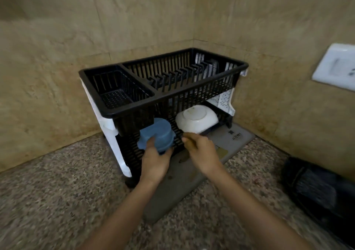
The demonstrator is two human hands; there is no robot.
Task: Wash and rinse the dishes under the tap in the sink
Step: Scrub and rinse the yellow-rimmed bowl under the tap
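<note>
Looking down from the head cam at a counter corner, mid-frame: a black plastic rack [115, 113], two tiers with slatted walls and white side panels. Its top tier has a small bin with a perforated floor on the left and a row of upright plate prongs on the right.

Both dishes are on the lower tier, upside down. The blue bowl [156, 132] is matte plastic with rounded sides and sits lower centre. The left hand [155, 162] grips it, fingers curled over the near side and thumb hooked on the right edge. The white bowl [197, 122] is just right of it, glossy and round, its flat base ring facing up. The right hand [203, 153] is right at its near rim, fingers bunched. It's too blurry to tell whether they touch or pinch anything.

The rack stands on a smooth grey mat [172, 196] over speckled granite counter [57, 192]. Beige mottled tiles [57, 38] fill the top of the frame, with a white socket [336, 65] at the right edge.
</note>
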